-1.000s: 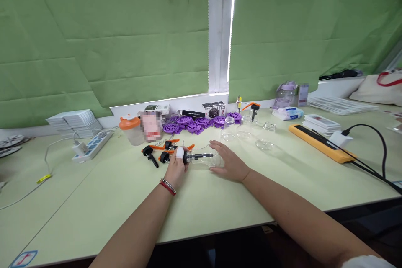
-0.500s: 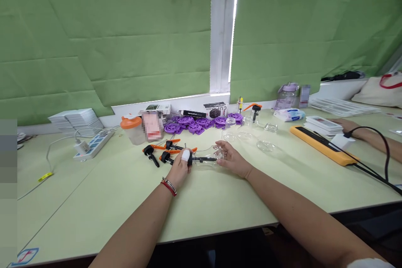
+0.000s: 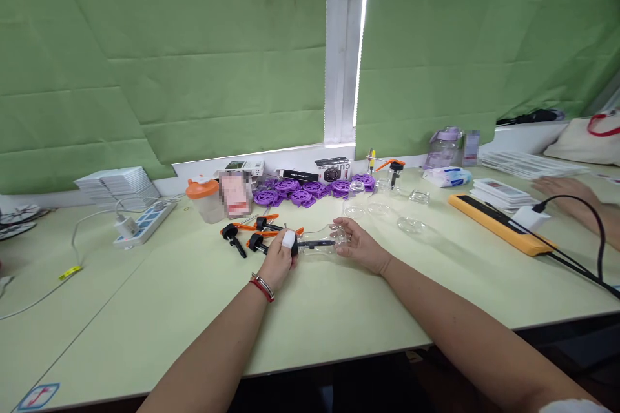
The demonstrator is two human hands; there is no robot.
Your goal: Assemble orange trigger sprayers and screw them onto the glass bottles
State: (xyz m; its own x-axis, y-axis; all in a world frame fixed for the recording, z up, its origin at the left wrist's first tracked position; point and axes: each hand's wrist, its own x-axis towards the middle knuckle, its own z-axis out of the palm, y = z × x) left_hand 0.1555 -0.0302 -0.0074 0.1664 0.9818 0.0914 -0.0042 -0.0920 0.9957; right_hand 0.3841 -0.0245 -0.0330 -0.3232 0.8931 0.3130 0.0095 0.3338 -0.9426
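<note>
My left hand [image 3: 279, 257], its thumb wrapped in white, grips a black cap-like head [image 3: 294, 246] at the neck of a transparent bottle [image 3: 314, 231]. A black stem runs from that head into the bottle, which lies sideways above the table. Around the bottle's base, at the other end, the fingers of my right hand [image 3: 361, 246] are closed. Just left of my left hand lie several black pump heads [image 3: 231, 232] with orange levers [image 3: 268, 219]. Further back on the right, another transparent bottle [image 3: 411, 224] rests on its side.
Purple wheel-shaped pieces [image 3: 301, 195] line the back, near an orange-lidded cup [image 3: 203, 197] and a cup holder box [image 3: 334, 170]. An orange power strip [image 3: 498, 222] lies right, a white one [image 3: 145, 224] left. Another person's hand [image 3: 566, 193] is at far right.
Both my hands keep their hold on the bottle and its black head, almost unmoved. At far right, the other person's hand has shifted right, away from the stack of white devices.
</note>
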